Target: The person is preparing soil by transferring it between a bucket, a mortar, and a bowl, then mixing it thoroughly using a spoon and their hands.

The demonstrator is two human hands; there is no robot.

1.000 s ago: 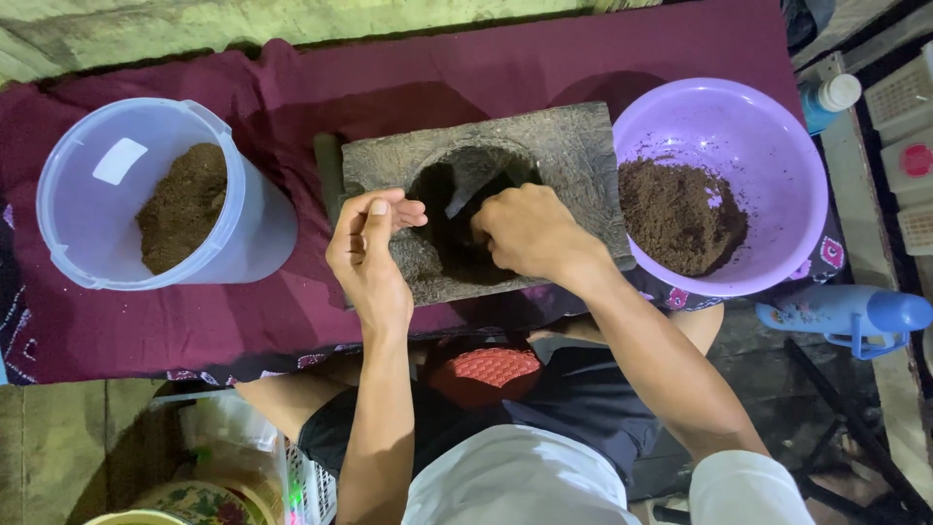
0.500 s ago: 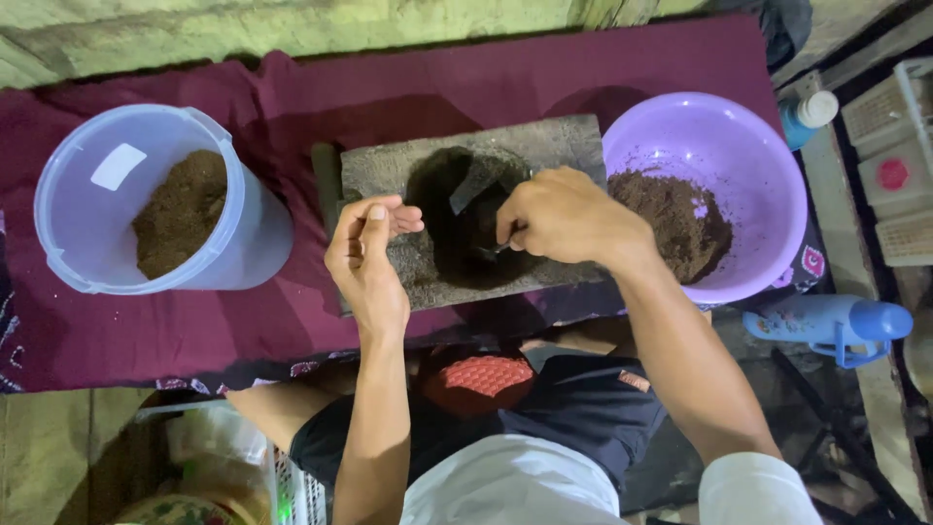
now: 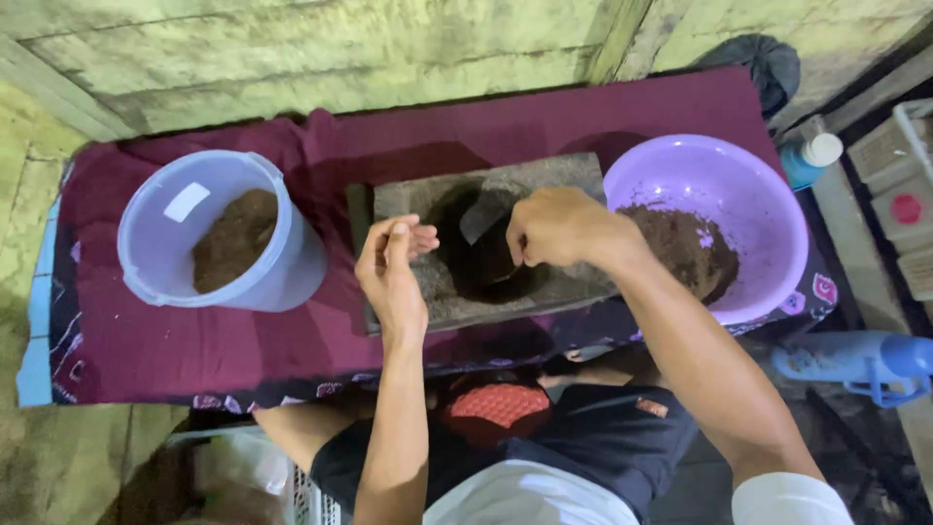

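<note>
Head view: a grey stone slab lies on a maroon cloth covering the tabletop, with a dark brown pile heaped in its middle. The right hand hovers over the pile, its grip pressed together around a small metal scraper whose blade shows above the dark mass. The left hand is held just beside the slab's left edge, fingers straight and lightly spread, palm cupped, holding nothing visible. Left of the slab stands a clear plastic bucket with brown powder inside. On the right a purple basin holds more dark brown material, just beside the slab
</note>
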